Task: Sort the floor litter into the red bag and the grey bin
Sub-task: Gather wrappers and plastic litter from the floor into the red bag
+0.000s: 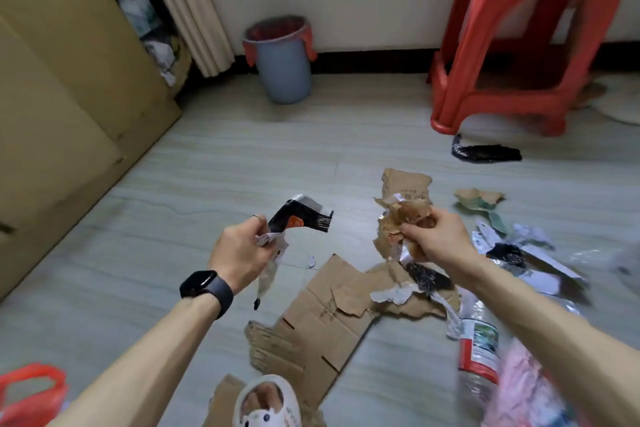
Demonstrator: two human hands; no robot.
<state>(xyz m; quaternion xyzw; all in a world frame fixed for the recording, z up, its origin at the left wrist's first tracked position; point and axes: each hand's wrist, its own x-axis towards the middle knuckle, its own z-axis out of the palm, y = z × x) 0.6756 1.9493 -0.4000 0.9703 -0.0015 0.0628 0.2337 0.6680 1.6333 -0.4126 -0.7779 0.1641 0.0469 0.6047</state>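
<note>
Tight grips: left hand (242, 251), right hand (437, 240)

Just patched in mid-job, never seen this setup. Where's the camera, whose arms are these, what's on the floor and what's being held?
There is no machine here: a person sorts litter with bare hands. The single picture comes from a camera worn on their head, looking forward and down. The left hand, with a watch on its wrist, grips a black-and-white wrapper. The right hand grips a bunch of torn brown paper. On the floor lie flattened cardboard, a plastic bottle and more scraps. The grey bin, lined in red, stands farther ahead. The red bag sits at the lower left.
</note>
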